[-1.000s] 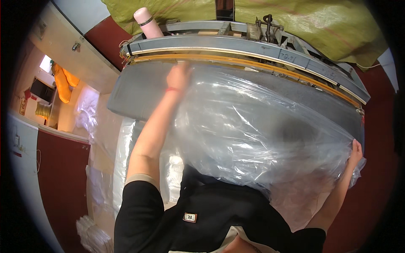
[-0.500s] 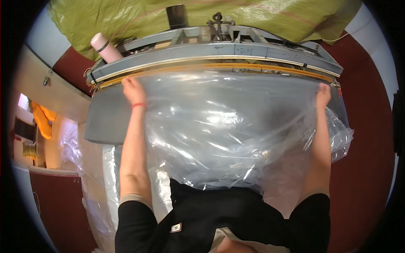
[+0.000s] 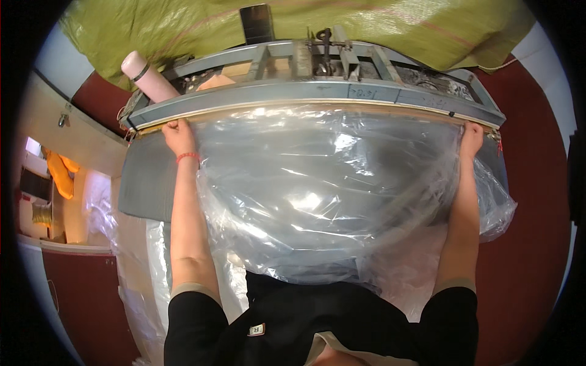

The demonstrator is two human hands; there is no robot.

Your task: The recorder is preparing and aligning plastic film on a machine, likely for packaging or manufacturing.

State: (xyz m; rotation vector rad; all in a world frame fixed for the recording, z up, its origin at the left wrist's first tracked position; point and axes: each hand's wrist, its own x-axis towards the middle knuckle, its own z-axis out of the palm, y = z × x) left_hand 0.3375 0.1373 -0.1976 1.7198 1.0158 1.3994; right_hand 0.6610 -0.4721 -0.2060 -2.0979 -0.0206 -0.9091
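Note:
A large clear plastic sheet point(image 3: 317, 177) is stretched between my two hands, its far edge running along the front of a long grey metal bar point(image 3: 287, 91). My left hand point(image 3: 178, 137), with a red band at the wrist, is closed on the sheet's far left corner. At the far right my right hand point(image 3: 471, 139) pinches the other corner. Both hands are close against the bar's front edge. Beneath the sheet lies a dark grey padded board point(image 3: 146, 177). The sheet's near side sags toward my body, and loose plastic hangs past my right forearm.
Behind the bar is a metal frame with an upright clamp-like fitting point(image 3: 325, 52). A pink bottle point(image 3: 148, 76) leans at its left end, and a dark phone-like slab point(image 3: 256, 23) stands behind. Green woven sheeting point(image 3: 390, 27) covers the back. An open cabinet point(image 3: 67, 183) is at left.
My left hand has shifted a little left and the sheet is pulled wider, its far edge up at the bar. The bar now hides most of the orange strip below it.

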